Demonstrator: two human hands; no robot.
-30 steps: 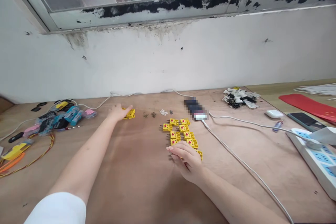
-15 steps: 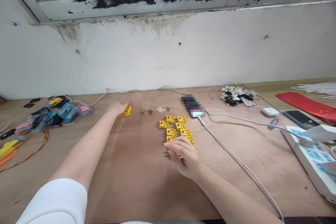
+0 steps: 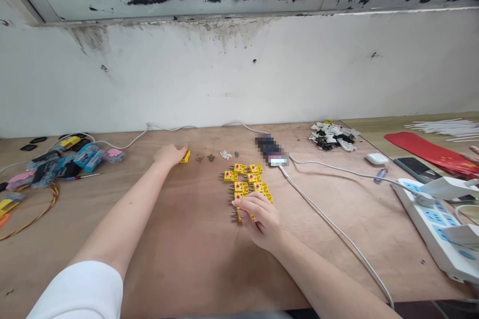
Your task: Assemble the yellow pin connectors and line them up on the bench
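Note:
My left hand (image 3: 170, 154) reaches to the far left-centre of the table, over a small stack of yellow parts (image 3: 185, 157); its fingers are partly hidden behind the hand. At the centre, my right hand (image 3: 260, 219) is pinched above the near end of several yellow pieces with red dots and metal pins (image 3: 240, 187). What its fingertips hold is too small to name. Between the hands lie small piles of screws (image 3: 211, 158), white bits (image 3: 225, 154) and grey bits (image 3: 236, 154).
Bagged blue, pink and black parts (image 3: 88, 155) lie left. A blurred dark device (image 3: 270, 149) with a white cable (image 3: 329, 217) sits behind. Right are black and white pieces (image 3: 333, 135), a white case (image 3: 376, 159), a phone (image 3: 417, 169) and a power strip (image 3: 430, 224).
My left hand has shifted slightly right over the yellow stack, covering more of it. The view has turned a little to the right. My right hand remains by the yellow pieces, still pinched.

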